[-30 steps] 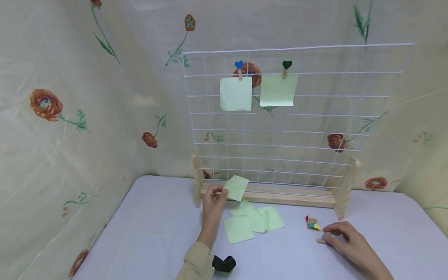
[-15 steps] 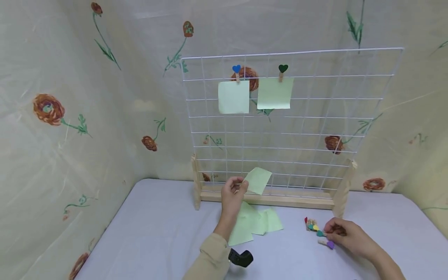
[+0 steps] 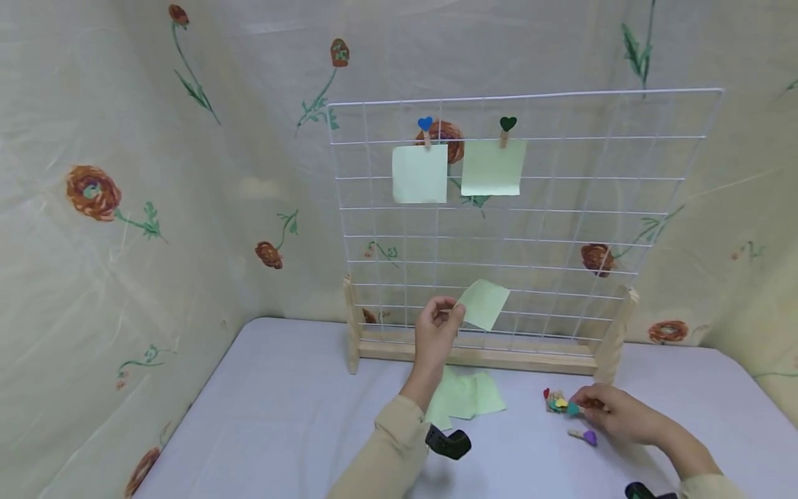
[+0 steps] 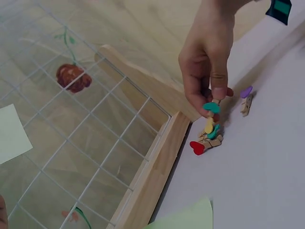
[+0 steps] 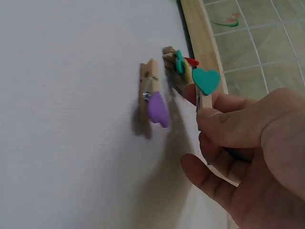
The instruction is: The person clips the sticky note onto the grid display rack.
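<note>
My left hand (image 3: 434,336) pinches a pale green paper note (image 3: 483,304) by its left edge, in front of the lower wires of the white grid (image 3: 542,208). Between thumb and fingers of my right hand (image 5: 252,138) is a small wooden clothespin with a teal heart (image 5: 206,81), lifted just off the table. Close beside it lies a small pile of clothespins (image 4: 209,138) with red, yellow and teal hearts. A clothespin with a purple heart (image 5: 157,110) lies apart from the pile, nearer to me.
More green notes (image 3: 464,396) lie overlapping on the white table (image 3: 293,409), partly behind my left forearm. Two notes hang high on the grid: one under a blue heart clip (image 3: 425,124), one under a dark green heart clip (image 3: 508,124). A wooden stand (image 3: 530,360) supports the grid.
My left hand has carried its note up and to the right, from above the loose notes to the grid's lower part. My right hand has lifted the teal-heart clothespin, leaving the purple one lying.
</note>
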The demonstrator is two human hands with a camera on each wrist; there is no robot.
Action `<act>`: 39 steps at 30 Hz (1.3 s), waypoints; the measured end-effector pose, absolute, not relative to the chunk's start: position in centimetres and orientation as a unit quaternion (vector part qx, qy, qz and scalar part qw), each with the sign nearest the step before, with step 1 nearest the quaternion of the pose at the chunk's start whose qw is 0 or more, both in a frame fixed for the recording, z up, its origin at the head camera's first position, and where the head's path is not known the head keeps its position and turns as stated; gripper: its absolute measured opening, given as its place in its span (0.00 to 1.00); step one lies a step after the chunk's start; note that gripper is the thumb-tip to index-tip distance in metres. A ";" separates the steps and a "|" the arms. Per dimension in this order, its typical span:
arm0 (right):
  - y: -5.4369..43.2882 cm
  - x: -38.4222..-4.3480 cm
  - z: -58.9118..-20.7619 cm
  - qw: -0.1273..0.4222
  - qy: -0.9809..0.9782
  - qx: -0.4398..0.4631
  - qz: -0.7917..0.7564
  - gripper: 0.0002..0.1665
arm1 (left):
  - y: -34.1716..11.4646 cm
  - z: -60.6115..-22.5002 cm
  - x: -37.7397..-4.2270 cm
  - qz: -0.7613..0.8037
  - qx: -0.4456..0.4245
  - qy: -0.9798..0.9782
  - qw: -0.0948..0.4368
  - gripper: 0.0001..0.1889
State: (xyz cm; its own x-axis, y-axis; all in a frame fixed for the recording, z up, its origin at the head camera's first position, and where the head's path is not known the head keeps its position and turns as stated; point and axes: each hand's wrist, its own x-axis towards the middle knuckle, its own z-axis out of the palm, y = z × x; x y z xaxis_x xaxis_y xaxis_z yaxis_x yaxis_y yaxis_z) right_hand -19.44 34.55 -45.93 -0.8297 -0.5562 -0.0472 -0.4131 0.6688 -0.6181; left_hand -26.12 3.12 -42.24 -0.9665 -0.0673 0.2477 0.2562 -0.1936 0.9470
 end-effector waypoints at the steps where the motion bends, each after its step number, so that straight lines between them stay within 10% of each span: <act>1: 34.6 -19.6 -45.8 0.109 0.906 -0.274 -0.305 0.09 | 3.2 -42.1 -26.2 -0.771 -0.076 -0.624 0.102 0.11; 14: 33.8 -20.8 -42.4 0.093 0.922 -0.188 -0.324 0.18 | 4.9 -40.7 -27.0 -0.783 -0.098 -0.605 0.107 0.11; 23: 33.3 -21.2 -41.4 -0.077 0.917 -0.190 -0.343 0.21 | 5.7 -39.7 -27.0 -0.789 -0.095 -0.599 0.095 0.10; 39: 31.8 -22.7 -37.3 -0.216 0.866 -0.184 -0.412 0.22 | 6.7 -38.1 -27.1 -0.805 -0.110 -0.575 0.095 0.11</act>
